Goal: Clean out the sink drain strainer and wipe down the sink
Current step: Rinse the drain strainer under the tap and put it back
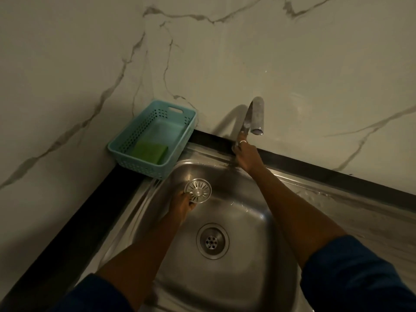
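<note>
My left hand (183, 202) pinches the round metal drain strainer (198, 190) by its near edge and holds it tilted above the far left part of the steel sink basin (247, 212). The open drain hole (212, 240) lies in the basin's middle, uncovered. My right hand (244, 154) reaches to the base of the curved metal faucet (256, 115) at the sink's back rim, its fingers curled around the faucet's foot. No water shows at the spout.
A teal plastic basket (126, 143) stands in the corner at the sink's back left with a green sponge (149, 152) inside. Marble-patterned walls rise behind and to the left. A steel drainboard (337, 203) stretches right of the basin.
</note>
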